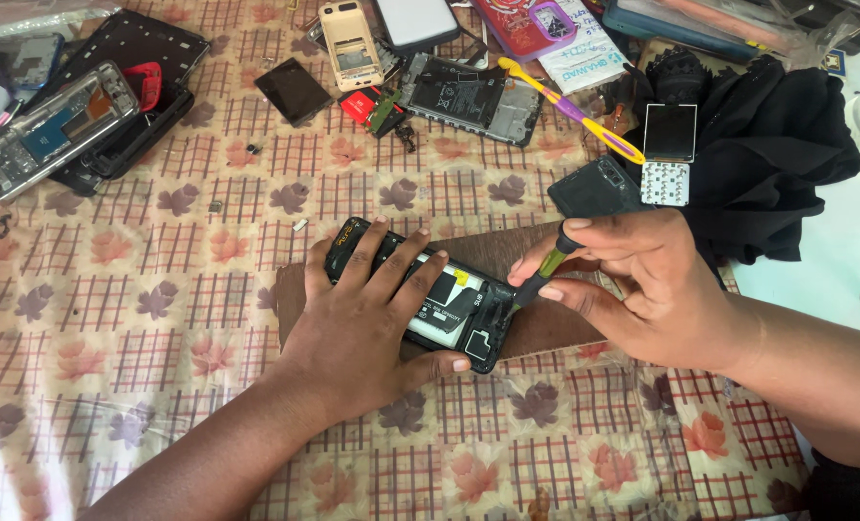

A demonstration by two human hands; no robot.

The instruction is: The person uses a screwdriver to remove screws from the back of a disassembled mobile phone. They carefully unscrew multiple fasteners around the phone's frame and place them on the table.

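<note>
- The opened black phone [449, 304] lies back-up on a brown board [536, 323] in the middle of the bench [111, 367], whose cover is a plaid cloth printed with leaves.
- The left hand [372, 323] lies flat across the phone with its fingers spread wide, pressing it down onto the board; the thumb runs along the near edge.
- The right hand [642, 289] is closed around a small screwdriver [543, 270] with a yellow-green grip, pinched between thumb and fingertips, its tip down at the phone's right end, at or very near the frame.
- The phone looks light and stiff, but with the back off it is probably fragile: the battery and circuit parts lie bare, so the safer hold is at the frame edges, or with flat pressure like this hand's.
- Its smooth shell would likely slide on the board unless held down.
- The screwdriver is thin and light; a fingertip hold near the head seems to suit it.
- Just beyond the right hand lie a dark phone back [596, 188], a small keypad phone [668, 154] and a heap of black cloth [777, 154].
- Further back are a purple and yellow toothbrush [570, 108], another opened phone [470, 98] and a beige handset shell [351, 43].
- At the far left, stacked phone frames [73, 121] rest on the bench.
</note>
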